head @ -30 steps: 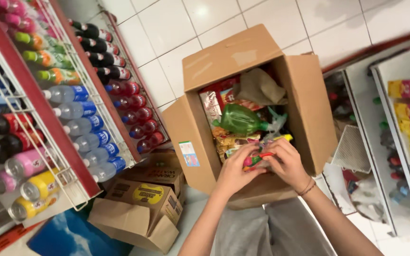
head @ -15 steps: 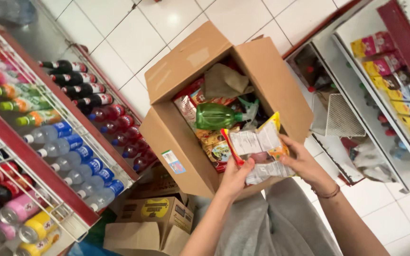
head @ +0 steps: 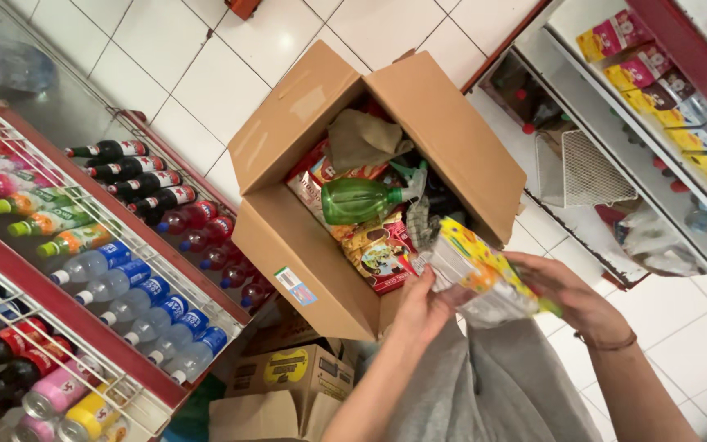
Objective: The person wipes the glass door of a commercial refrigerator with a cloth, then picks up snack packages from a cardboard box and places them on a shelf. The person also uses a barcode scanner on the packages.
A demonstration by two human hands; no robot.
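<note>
Hands both clasp our snack packets (head: pixel 476 274), left hand (head: pixel 423 307) and right hand (head: pixel 570 295) pinching their light, crinkly, slippery edges above the cardboard box (head: pixel 304 254).

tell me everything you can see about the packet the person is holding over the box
The packet is a flat, crinkly plastic pack, mostly yellow with colourful print and clear or whitish film toward its lower end. It lies tilted, its upper end over the near right corner of the open cardboard box, its lower end above the grey trousers. The left hand grips its left edge, and the right hand holds its right side. Its contents cannot be made out.
</note>
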